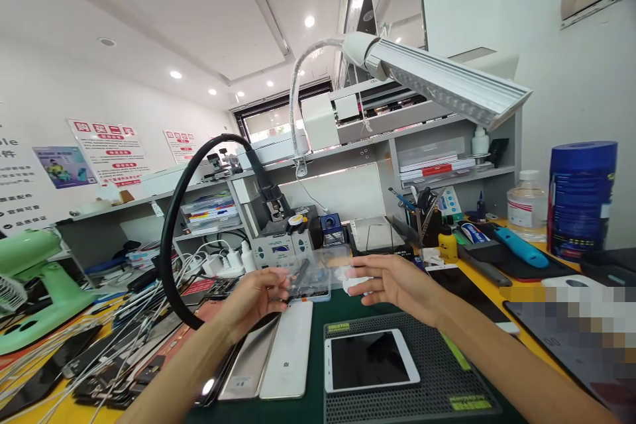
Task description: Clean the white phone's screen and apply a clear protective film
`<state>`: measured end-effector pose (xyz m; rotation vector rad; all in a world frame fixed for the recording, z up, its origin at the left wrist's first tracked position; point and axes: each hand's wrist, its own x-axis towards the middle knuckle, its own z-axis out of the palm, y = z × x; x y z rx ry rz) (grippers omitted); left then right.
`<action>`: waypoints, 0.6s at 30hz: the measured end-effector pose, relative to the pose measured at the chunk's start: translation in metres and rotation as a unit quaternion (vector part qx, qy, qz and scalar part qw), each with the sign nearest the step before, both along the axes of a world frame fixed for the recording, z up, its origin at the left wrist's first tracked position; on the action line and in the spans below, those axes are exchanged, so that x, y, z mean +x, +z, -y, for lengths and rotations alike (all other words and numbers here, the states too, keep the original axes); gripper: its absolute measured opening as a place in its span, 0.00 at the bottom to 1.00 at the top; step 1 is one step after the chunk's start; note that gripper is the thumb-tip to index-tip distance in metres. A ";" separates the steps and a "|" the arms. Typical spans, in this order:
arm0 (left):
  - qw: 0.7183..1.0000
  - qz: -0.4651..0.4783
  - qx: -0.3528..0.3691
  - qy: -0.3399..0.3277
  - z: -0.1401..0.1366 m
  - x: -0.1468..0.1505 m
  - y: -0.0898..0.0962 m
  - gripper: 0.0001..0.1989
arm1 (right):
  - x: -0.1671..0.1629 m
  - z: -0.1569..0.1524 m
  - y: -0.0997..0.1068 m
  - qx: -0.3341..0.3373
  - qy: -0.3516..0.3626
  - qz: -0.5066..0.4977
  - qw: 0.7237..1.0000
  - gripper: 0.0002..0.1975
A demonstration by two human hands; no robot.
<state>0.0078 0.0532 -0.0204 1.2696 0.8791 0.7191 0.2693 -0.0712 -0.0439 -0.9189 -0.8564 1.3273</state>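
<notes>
My left hand (261, 295) is in the middle of the view with its fingers curled. Its fingertips meet the left edge of a raised clear plastic lid (322, 257), over a shallow plastic box (318, 293) of small parts I cannot make out. Opposite it, my right hand (390, 281) has its fingers stretched and apart, its thumb hidden. A white crumpled piece (350, 280) shows behind those fingers, and I cannot tell whether they touch it. Below the hands, a white tablet (370, 359) with a dark screen lies on a black perforated mat (447, 384).
Left of the mat lie a white phone (288, 354) and a gold phone (248, 361), beside loose cables and phone parts. A black flexible tube (171, 232) arches over the left side. Overhead hangs a lamp (447, 83). Tools, bottles and a blue canister (581, 202) stand at right.
</notes>
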 end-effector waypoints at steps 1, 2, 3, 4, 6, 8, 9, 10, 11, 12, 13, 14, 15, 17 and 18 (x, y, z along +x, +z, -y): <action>1.000 -0.020 0.010 0.009 -0.008 -0.009 -0.001 0.10 | 0.002 0.000 0.000 0.000 -0.003 0.011 1.000 0.13; 0.999 -0.044 0.020 0.016 -0.017 -0.018 -0.002 0.10 | 0.005 0.000 0.000 0.001 -0.008 0.023 1.000 0.13; 0.997 -0.073 0.031 0.023 -0.027 -0.027 -0.002 0.11 | 0.008 0.000 0.001 0.003 -0.015 0.035 0.999 0.13; 0.993 -0.106 0.044 0.032 -0.036 -0.036 -0.003 0.12 | 0.012 0.000 0.001 0.006 -0.025 0.048 0.998 0.13; 0.979 -0.176 0.085 0.050 -0.053 -0.048 -0.006 0.12 | 0.018 -0.001 0.003 0.014 -0.055 0.078 0.995 0.12; 0.955 -0.249 0.142 0.071 -0.064 -0.054 -0.009 0.13 | 0.023 -0.002 0.004 0.025 -0.092 0.107 0.990 0.09; 0.939 -0.283 0.180 0.081 -0.066 -0.054 -0.010 0.14 | 0.024 -0.002 0.005 0.032 -0.110 0.118 0.986 0.08; 0.919 -0.311 0.224 0.091 -0.066 -0.052 -0.011 0.15 | 0.025 -0.003 0.006 0.038 -0.126 0.126 0.983 0.07; 0.898 -0.333 0.271 0.098 -0.063 -0.048 -0.012 0.15 | 0.026 -0.003 0.007 0.044 -0.141 0.131 0.980 0.07; 0.875 -0.346 0.322 0.102 -0.058 -0.042 -0.012 0.16 | 0.027 -0.003 0.007 0.050 -0.155 0.133 0.978 0.06; 0.854 -0.354 0.369 0.099 -0.051 -0.033 -0.011 0.17 | 0.028 -0.004 0.008 0.054 -0.167 0.134 0.975 0.06; 0.834 -0.361 0.409 0.084 -0.043 -0.023 -0.011 0.17 | 0.029 -0.004 0.008 0.058 -0.179 0.133 0.973 0.05; 0.817 -0.366 0.441 0.059 -0.034 -0.011 -0.011 0.15 | 0.031 -0.004 0.008 0.060 -0.189 0.133 0.971 0.05; 0.790 -0.375 0.484 -0.020 -0.015 0.018 -0.014 0.10 | 0.034 -0.004 0.007 0.064 -0.206 0.131 0.968 0.06; 0.778 -0.378 0.498 -0.058 -0.007 0.035 -0.017 0.09 | 0.035 -0.005 0.007 0.064 -0.213 0.130 0.966 0.06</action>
